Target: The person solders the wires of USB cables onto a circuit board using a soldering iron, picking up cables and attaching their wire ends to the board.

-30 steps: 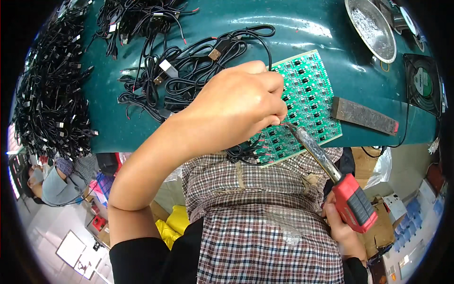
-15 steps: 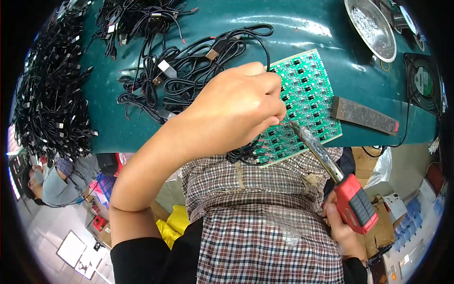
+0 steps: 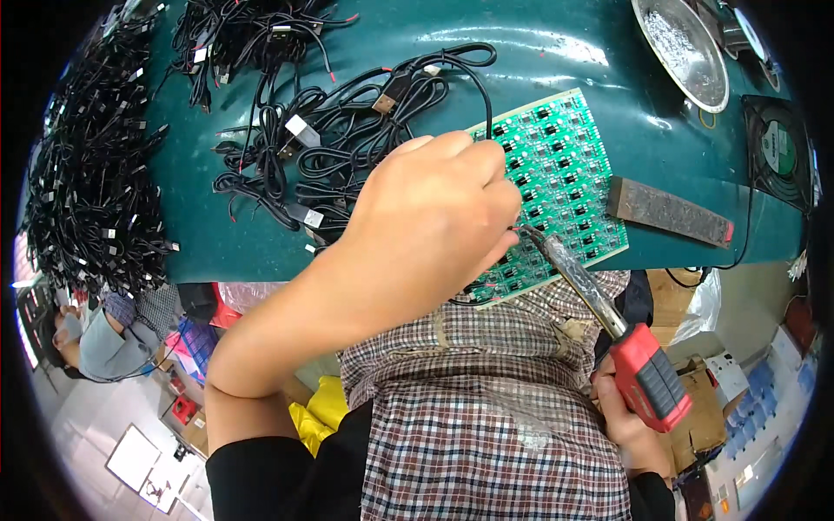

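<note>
My left hand (image 3: 439, 208) is closed in a pinch over the left part of a green circuit board (image 3: 573, 165). A black USB cable (image 3: 484, 91) runs into its grip from the far side, and the pinched wire end is mostly hidden by the fingers. In my right hand (image 3: 627, 425), low at the right beside my lap, is a soldering iron (image 3: 647, 373) with a red and black handle. The iron's tip reaches over the board, right beside the left fingertips. Rows of small black parts cover the board, which lies at the table's near edge.
Coiled USB cables (image 3: 334, 156) lie left of the board, with a big cable heap (image 3: 95, 174) at far left. A dark grey bar (image 3: 669, 211) sits right of the board. Beyond are a metal dish (image 3: 682, 52) and a black fan (image 3: 776, 152). Another person (image 3: 104, 343) sits at left.
My left hand has shifted slightly nearer to me, its fingertips a little lower over the board. The soldering iron's tip has moved slightly left, closer to those fingertips.
</note>
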`<action>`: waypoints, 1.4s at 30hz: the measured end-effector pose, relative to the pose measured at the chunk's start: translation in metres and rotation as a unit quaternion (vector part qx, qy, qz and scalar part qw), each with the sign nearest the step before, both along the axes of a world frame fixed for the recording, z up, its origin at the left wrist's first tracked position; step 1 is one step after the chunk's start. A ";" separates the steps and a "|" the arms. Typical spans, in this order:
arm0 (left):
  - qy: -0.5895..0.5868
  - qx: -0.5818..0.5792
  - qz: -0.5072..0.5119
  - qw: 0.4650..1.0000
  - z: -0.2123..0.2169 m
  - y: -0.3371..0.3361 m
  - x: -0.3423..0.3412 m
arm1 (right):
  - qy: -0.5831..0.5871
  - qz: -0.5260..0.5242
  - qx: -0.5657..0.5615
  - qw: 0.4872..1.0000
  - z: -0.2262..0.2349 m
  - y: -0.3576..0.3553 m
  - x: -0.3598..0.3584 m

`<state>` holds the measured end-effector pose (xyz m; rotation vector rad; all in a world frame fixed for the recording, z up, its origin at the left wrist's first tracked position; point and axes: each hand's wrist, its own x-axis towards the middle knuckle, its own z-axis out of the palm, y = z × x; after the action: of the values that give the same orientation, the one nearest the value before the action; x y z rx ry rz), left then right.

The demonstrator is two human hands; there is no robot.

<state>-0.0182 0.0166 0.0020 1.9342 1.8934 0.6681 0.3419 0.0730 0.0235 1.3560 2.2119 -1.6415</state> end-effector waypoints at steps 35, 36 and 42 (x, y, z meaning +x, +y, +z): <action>0.039 0.023 0.118 0.992 -0.006 -0.006 0.030 | 0.003 0.017 0.024 1.000 -0.001 0.001 -0.004; 0.035 0.024 0.118 0.992 -0.005 -0.006 0.030 | 0.003 0.021 0.032 0.999 -0.001 0.001 -0.002; 0.048 -0.003 0.104 0.993 0.003 -0.008 0.029 | 0.006 -0.026 0.068 0.997 0.008 0.011 -0.009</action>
<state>0.0110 0.0085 0.0049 1.8108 2.1738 0.6362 0.3332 0.0840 0.0316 1.4509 2.3544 -1.5443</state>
